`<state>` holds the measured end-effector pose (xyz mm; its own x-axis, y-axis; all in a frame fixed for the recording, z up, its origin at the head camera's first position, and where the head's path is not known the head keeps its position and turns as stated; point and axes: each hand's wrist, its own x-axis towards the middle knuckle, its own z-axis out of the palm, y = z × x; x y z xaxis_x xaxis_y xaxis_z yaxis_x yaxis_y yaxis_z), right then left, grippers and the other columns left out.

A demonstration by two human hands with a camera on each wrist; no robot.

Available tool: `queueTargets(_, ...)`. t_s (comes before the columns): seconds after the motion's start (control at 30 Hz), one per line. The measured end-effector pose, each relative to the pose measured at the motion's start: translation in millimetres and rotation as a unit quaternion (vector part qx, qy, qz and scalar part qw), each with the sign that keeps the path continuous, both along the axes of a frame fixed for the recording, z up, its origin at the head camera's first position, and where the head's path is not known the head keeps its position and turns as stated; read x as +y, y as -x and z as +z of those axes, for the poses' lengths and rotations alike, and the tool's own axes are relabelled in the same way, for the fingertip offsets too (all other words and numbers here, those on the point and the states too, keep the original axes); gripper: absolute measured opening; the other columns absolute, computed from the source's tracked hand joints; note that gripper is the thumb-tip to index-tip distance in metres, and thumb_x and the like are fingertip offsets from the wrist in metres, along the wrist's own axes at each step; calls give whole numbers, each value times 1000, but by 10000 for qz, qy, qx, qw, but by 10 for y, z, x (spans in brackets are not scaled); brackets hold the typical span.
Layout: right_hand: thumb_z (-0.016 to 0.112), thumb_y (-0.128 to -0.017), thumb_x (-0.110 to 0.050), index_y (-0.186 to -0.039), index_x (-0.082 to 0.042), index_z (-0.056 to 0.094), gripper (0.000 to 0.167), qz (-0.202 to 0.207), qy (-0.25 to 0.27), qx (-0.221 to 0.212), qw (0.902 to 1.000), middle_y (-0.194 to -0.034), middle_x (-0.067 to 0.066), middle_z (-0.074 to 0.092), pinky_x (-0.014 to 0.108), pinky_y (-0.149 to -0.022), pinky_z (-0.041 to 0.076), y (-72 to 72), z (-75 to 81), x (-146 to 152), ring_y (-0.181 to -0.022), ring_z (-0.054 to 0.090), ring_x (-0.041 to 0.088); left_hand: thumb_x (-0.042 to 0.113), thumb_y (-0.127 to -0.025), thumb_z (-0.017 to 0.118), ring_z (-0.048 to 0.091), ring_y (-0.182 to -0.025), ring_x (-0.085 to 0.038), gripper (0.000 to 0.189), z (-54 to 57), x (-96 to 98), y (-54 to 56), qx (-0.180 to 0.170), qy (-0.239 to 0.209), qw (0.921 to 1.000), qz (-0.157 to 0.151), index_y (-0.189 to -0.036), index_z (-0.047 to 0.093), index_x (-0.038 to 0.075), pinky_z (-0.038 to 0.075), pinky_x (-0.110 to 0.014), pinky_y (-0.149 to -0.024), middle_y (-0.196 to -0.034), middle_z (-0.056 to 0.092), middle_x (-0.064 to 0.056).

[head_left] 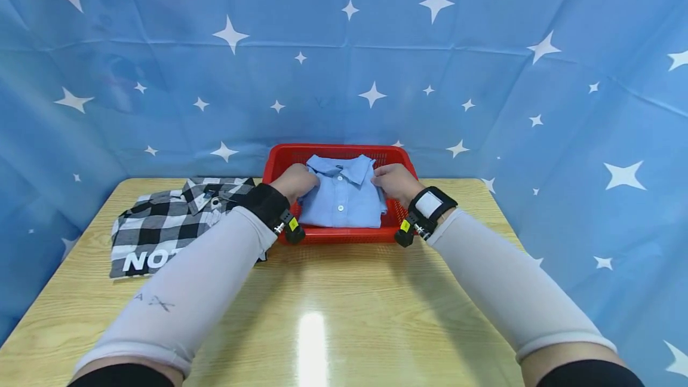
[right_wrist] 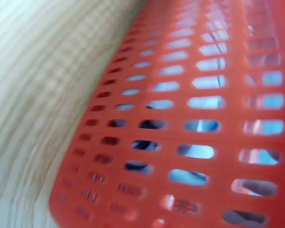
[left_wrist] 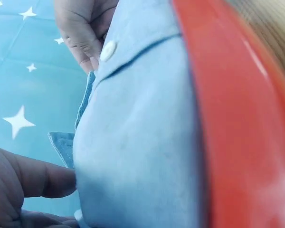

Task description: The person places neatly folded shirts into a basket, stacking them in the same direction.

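Note:
A folded light blue button-up shirt [head_left: 344, 199] lies collar up in a red plastic basket [head_left: 338, 149]. My left hand [head_left: 297, 182] pinches the shirt's left side below the collar. On the opposite side, my right hand [head_left: 396, 182] pinches the shirt edge. The left wrist view has the left thumb [left_wrist: 47, 179] against the cloth [left_wrist: 133, 142], a white button on it, and the other hand [left_wrist: 81, 31] higher up. Only the basket's slotted wall [right_wrist: 180, 137] fills the right wrist view; pale blue shows through its slots, and the right hand's grip is hidden there.
A folded black-and-white checked shirt [head_left: 156, 220] with white lettering lies on the wooden table [head_left: 349, 297], left of the basket. Behind the table hangs a blue curtain [head_left: 322, 76] with white stars, close to the basket's back rim.

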<state>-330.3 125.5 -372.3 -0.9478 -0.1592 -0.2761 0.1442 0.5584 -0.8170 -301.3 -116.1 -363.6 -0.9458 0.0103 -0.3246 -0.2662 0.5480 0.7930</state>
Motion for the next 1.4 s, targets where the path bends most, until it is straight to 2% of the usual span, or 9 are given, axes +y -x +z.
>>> queueTargets(0.17,60,-105,-13,-147,-3,58,43,22,-497,113,9987,-123,18,65,34,-90,52,27,-157,-58,-102,58,27,10,-100,53,53,-118,-32,53,-107,-4,22,-128,74,9994,-313,-150,44,-5,49,-40,-99,-142,55,-19)
queueTargets(0.4,59,-104,-15,-155,-1,46,55,390,-786,357,9955,-146,20,57,50,-111,49,-89,-235,-29,-119,57,34,20,-104,54,34,-155,-37,69,-152,-11,-104,284,860,9879,-1255,-161,25,-6,31,-51,-127,-168,30,-22)
queueTargets(0.57,62,-103,-25,-152,-4,52,54,1291,-1751,1094,9699,-146,17,61,49,-111,51,-311,-178,8,-122,62,34,22,-104,59,61,-132,-31,46,-160,27,-312,960,1950,9511,-2192,-145,59,0,47,-47,-116,-141,66,-17)
queueTargets(0.73,62,-103,-31,-118,-8,78,32,2198,-2329,874,9433,-83,6,69,31,-73,52,-434,-139,-63,-79,61,20,23,-100,67,66,-93,-19,23,-178,83,-362,739,2397,9274,-2775,-114,81,11,56,-38,-95,-98,78,-4)
queueTargets(0.87,57,-104,-38,-76,-15,73,39,2481,-2594,171,9332,-64,-1,49,27,-63,38,-426,-159,-125,-69,53,15,25,-99,69,65,-94,-15,22,-226,119,-304,477,2641,9194,-2877,-113,82,15,56,-36,-95,-105,78,0)
queueTargets(1.1,54,-105,-37,-68,-19,63,42,2610,-2643,-28,9285,-66,-2,44,29,-67,37,-380,-178,-166,-70,51,14,31,-105,54,60,-93,-16,32,-195,123,-255,96,3195,8812,-3483,-120,78,16,51,-32,-95,-105,71,-1)
queueTargets(1.2,53,-105,-39,-74,-18,68,40,2623,-2673,192,9270,-68,-2,44,28,-67,37,-383,-163,-161,-72,51,14,31,-105,52,58,-91,-17,32,-225,88,-224,163,3093,8848,-3482,-116,78,15,47,-32,-89,-99,69,-1)
queueTargets(1.3,52,-106,-42,-75,-17,68,43,2566,-2576,545,9300,-65,-1,45,29,-65,39,-418,-174,-113,-69,52,15,29,-105,54,64,-99,-19,33,-264,26,-234,499,2863,9036,-3148,-119,77,11,51,-35,-95,-107,73,-5)
queueTargets(1.4,54,-106,-43,-87,-16,72,37,2468,-2417,1239,9302,-69,1,53,32,-70,47,-503,-211,-9,-74,58,18,29,-105,57,65,-123,-27,39,-213,-88,-338,1058,2508,9316,-2411,-136,68,7,50,-45,-113,-131,71,-11)
